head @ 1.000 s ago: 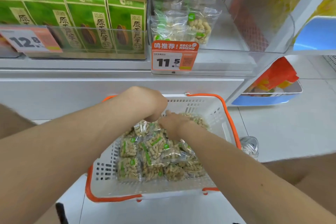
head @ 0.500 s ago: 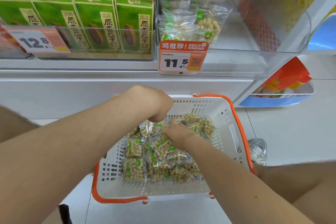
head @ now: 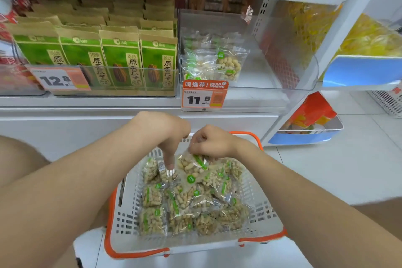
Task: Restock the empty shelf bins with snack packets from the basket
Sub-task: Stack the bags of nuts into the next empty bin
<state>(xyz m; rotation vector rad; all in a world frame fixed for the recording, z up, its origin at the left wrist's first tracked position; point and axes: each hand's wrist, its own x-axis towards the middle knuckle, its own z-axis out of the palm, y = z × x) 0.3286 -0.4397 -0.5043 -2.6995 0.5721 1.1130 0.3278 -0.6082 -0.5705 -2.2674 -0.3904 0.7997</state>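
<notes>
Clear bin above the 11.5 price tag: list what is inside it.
The clear bin holds a small cluster of peanut packets at its left front; the right side is bare. How many packets stand behind the front ones cannot be told, since they overlap.

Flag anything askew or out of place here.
The 12.8 price tag hangs tilted on the green-bag bin, unlike the straight 11.5 tag. The clear bin is mostly bare, its few peanut packets slumped in the left corner. Nothing looks spilled.
</notes>
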